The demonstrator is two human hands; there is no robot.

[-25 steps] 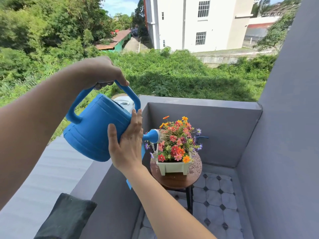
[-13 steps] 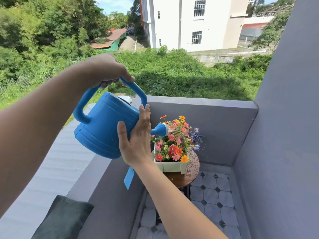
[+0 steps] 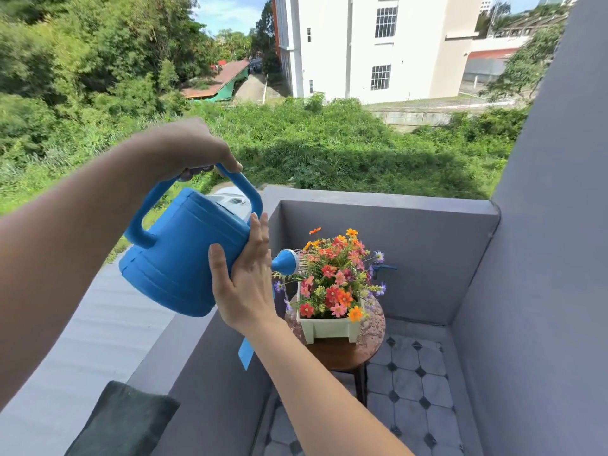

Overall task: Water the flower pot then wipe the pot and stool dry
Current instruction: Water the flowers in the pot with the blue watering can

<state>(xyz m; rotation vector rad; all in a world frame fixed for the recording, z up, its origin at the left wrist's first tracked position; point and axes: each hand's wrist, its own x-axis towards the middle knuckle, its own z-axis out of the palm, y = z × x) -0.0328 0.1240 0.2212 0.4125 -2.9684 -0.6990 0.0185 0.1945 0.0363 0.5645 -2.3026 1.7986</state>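
Observation:
A blue watering can (image 3: 177,258) is tipped to the right over the balcony corner. My left hand (image 3: 187,146) is closed around its top handle. My right hand (image 3: 246,281) lies flat against the can's side near the spout, fingers stretched out. Water sprays from the rose (image 3: 286,262) onto the colourful flowers (image 3: 339,274). They stand in a pale square pot (image 3: 329,329) on a round wooden stool (image 3: 342,353), whose top is beaded with drops.
A dark folded cloth (image 3: 121,422) lies on the grey parapet ledge (image 3: 184,340) at the lower left. Grey walls (image 3: 427,251) enclose the corner behind and to the right. The floor (image 3: 408,390) is tiled. A blue tap (image 3: 386,267) pokes out behind the flowers.
The can stays tipped and pouring over the flowers. The can and both hands have drifted slightly right and down in the view as my head moved.

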